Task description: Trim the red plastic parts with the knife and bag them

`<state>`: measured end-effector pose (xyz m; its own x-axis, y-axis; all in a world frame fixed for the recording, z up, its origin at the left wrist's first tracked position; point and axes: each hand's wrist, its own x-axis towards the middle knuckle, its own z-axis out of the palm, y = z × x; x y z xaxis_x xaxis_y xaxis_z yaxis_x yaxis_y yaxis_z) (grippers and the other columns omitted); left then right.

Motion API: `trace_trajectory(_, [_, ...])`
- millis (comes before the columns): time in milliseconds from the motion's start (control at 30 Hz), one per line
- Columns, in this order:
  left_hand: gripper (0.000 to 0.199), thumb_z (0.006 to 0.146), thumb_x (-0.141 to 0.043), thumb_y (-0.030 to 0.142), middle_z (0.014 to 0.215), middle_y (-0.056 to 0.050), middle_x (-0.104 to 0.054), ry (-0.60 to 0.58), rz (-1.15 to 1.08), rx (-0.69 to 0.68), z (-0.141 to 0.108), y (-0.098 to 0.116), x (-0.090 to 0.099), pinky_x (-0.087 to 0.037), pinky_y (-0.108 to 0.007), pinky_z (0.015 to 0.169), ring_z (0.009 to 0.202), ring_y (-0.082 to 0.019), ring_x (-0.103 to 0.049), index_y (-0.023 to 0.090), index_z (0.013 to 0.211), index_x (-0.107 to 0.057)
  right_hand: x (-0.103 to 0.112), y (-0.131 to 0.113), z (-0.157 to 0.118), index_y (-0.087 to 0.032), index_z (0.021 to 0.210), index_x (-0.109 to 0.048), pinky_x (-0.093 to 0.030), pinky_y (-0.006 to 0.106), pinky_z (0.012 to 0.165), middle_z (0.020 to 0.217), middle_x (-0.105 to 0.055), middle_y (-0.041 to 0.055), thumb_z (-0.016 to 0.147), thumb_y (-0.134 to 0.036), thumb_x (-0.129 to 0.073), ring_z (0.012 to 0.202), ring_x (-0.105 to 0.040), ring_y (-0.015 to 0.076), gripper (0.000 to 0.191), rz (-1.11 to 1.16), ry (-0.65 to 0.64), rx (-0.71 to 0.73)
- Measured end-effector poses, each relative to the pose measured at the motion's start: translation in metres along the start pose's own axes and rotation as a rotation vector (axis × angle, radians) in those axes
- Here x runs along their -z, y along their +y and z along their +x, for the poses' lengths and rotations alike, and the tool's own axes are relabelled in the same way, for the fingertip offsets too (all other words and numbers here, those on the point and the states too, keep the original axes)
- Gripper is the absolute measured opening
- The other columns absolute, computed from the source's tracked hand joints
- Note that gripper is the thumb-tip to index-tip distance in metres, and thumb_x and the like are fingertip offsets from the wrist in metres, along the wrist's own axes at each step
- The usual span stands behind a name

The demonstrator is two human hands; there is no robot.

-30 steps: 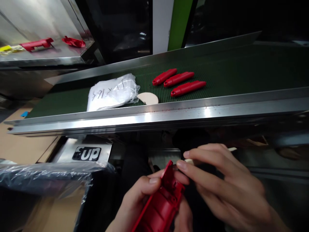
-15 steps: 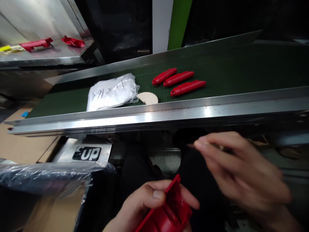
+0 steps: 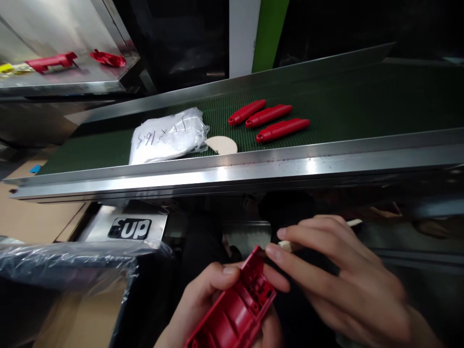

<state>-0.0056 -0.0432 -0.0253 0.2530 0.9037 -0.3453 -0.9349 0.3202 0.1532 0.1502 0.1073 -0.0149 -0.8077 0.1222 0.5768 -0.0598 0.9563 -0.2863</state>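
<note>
My left hand [image 3: 206, 295] is closed around a red plastic housing half [image 3: 232, 316], its hollow, ribbed inside facing up. In my right hand [image 3: 337, 275] is a slim pale-handled tool [image 3: 285, 246], pinched between thumb and fingers. The tool's thin front end is at the upper corner of the housing half; whether it touches I cannot tell. Most of its handle is hidden by my fingers, and its rear end sticks out behind them. Beyond my hands, three red plastic shells [image 3: 268, 116] lie side by side on the green conveyor belt [image 3: 337, 106].
On the belt also lie a white plastic-wrapped packet [image 3: 166, 135] with handwriting and a pale round disc [image 3: 222, 145]. The belt's metal rail [image 3: 203, 176] runs across in front of me. A plastic-lined box [image 3: 79, 309] stands lower left. Red parts [image 3: 52, 62] rest on a metal table.
My right hand has moved left and down, bringing the tool to the upper corner of the housing half. My left hand has shifted slightly left and up with the housing half.
</note>
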Motion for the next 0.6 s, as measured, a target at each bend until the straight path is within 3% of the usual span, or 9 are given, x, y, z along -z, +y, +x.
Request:
trace_trajectory(133, [0.046,0.092,-0.039,0.037,0.073,-0.010,-0.068,-0.117,0.089,-0.061,0.004,-0.007,0.004,-0.047,-0.021,0.054,0.055,-0.014,-0.063,0.007,0.112,-0.066,0.001,-0.001,0.002,-0.023,0.117,-0.065,-0.050,0.039,0.083,0.108,-0.065,0.0068,0.084,-0.003,-0.055,0.098,-0.061,0.0217,0.039,-0.059,0.031,-0.045])
trace_trajectory(233, [0.050,0.096,-0.028,0.037,0.078,-0.014,-0.071,-0.163,0.090,-0.123,0.008,-0.010,0.004,-0.045,-0.018,0.045,0.054,-0.014,-0.064,0.009,0.121,-0.061,0.005,-0.006,0.000,-0.020,0.119,-0.063,-0.051,0.034,0.081,0.109,-0.062,0.0084,0.083,-0.001,-0.058,0.100,-0.061,0.0207,0.041,-0.029,0.087,-0.120])
trace_trajectory(367, [0.044,0.098,-0.032,0.039,0.086,-0.011,-0.068,-0.031,0.042,-0.247,0.015,0.004,-0.003,-0.047,-0.017,0.039,0.053,-0.013,-0.063,0.012,0.123,-0.057,0.002,-0.021,-0.007,-0.021,0.127,-0.059,-0.052,0.032,0.083,0.115,-0.059,0.0092,0.083,-0.003,-0.058,0.108,-0.059,0.0220,0.047,0.063,0.011,-0.092])
trace_trajectory(467, [0.038,0.096,-0.040,0.037,0.084,-0.007,-0.065,0.102,0.072,-0.412,0.020,0.017,-0.009,-0.051,-0.019,0.044,0.056,-0.012,-0.062,0.012,0.119,-0.057,-0.008,-0.036,-0.007,-0.019,0.117,-0.065,-0.053,0.030,0.081,0.108,-0.064,0.0078,0.082,-0.001,-0.058,0.100,-0.061,0.0191,0.040,0.066,0.016,-0.118])
trace_trajectory(600, [0.034,0.096,-0.037,0.037,0.084,-0.006,-0.064,0.148,0.153,-0.526,0.024,0.022,-0.014,-0.050,-0.019,0.045,0.056,-0.012,-0.059,0.016,0.115,-0.056,-0.019,-0.049,-0.001,-0.019,0.107,-0.069,-0.053,0.025,0.070,0.100,-0.069,0.0049,0.084,-0.002,-0.054,0.089,-0.064,0.0150,0.032,0.075,-0.013,-0.125])
